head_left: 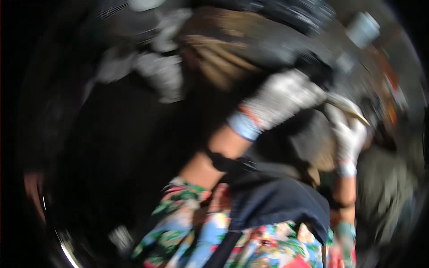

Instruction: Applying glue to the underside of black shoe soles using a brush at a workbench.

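Motion blur smears the whole view. My left hand (290, 94), in a white knitted glove with an orange and light-blue cuff, reaches across to the right. Its fingertips are bent beside a black thing (314, 67) whose kind I cannot make out. My right hand (349, 134), also white-gloved, is raised just to the right, its fingers closed around a thin, pale strip with a tan edge (351, 110). The strip's left end meets or nearly meets my left fingertips. What the left fingers hold, if anything, is too blurred to name.
White glove-like shapes (161, 73) show at the upper left beside brown and grey material (223, 49). A dark, shiny bundle (299, 13) lies at the far edge. A pale-blue cylindrical thing (364, 30) stands at the upper right, and a grey-green heap (384, 192) lies at the right.
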Action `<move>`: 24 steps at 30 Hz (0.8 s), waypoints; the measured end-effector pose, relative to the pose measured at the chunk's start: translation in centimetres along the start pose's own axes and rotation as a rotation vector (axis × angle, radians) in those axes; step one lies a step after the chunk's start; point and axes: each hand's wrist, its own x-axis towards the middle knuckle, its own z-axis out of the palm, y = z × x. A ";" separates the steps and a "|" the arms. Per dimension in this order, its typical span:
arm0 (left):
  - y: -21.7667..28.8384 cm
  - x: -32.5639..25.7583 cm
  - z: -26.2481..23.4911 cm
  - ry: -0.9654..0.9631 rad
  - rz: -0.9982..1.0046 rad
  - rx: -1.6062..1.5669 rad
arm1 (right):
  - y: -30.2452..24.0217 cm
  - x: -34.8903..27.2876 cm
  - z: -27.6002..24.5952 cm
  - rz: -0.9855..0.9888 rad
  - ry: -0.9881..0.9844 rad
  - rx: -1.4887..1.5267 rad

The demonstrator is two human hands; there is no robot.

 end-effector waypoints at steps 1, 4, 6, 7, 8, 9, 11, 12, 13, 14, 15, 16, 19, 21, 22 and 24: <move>0.9 -1.0 0.0 0.108 -0.045 0.010 | 1.0 0.8 -0.8 0.045 0.004 0.161; 2.6 -1.5 2.4 -0.112 -0.516 -0.908 | 5.4 3.7 -6.7 -0.149 0.127 -0.060; 1.9 -5.8 2.9 -0.014 -0.620 -1.328 | 6.3 4.7 -5.7 -0.207 0.102 0.037; 2.0 -7.0 1.6 -0.017 -0.667 -1.272 | 6.4 5.2 -4.9 -0.201 0.075 0.041; 2.3 -8.5 0.3 -0.022 -0.714 -1.218 | 6.5 5.4 -4.1 -0.192 0.050 0.043; 2.4 -9.5 -1.4 -0.041 -0.750 -1.173 | 5.5 5.1 -2.8 -0.199 0.035 0.063; 2.5 -11.8 -4.5 0.027 -1.050 -1.393 | 4.8 5.1 -1.6 -0.188 0.049 0.064; 2.3 -13.1 -6.3 0.121 -1.317 -1.648 | 4.5 5.4 -1.5 -0.194 0.076 0.085; 1.9 -15.1 -8.3 0.307 -1.296 -1.789 | 3.7 5.6 -1.7 -0.237 0.051 0.058; 1.0 -17.8 -10.5 0.490 -1.259 -1.932 | 2.8 5.6 -2.3 -0.279 0.035 0.024; -0.3 -21.3 -14.4 0.560 -1.229 -1.806 | 3.3 6.3 -3.4 -0.313 0.050 -0.028; -1.1 -21.6 -18.2 0.775 -1.104 -1.627 | 3.5 6.4 -5.0 -0.313 0.077 -0.125; -4.1 -21.6 -29.1 1.729 -0.250 -1.846 | 4.9 5.4 -8.5 -0.371 0.189 0.013; -6.5 -25.8 -34.0 1.887 -0.172 -1.314 | 4.2 5.0 -7.3 -0.286 0.182 -0.102; -9.0 -24.9 -32.4 2.000 -0.123 -1.371 | 3.6 4.4 -8.1 -0.190 0.197 -0.254; -13.2 -22.6 -26.2 1.779 -0.738 -1.468 | 5.1 4.1 -7.7 -0.443 0.179 -0.588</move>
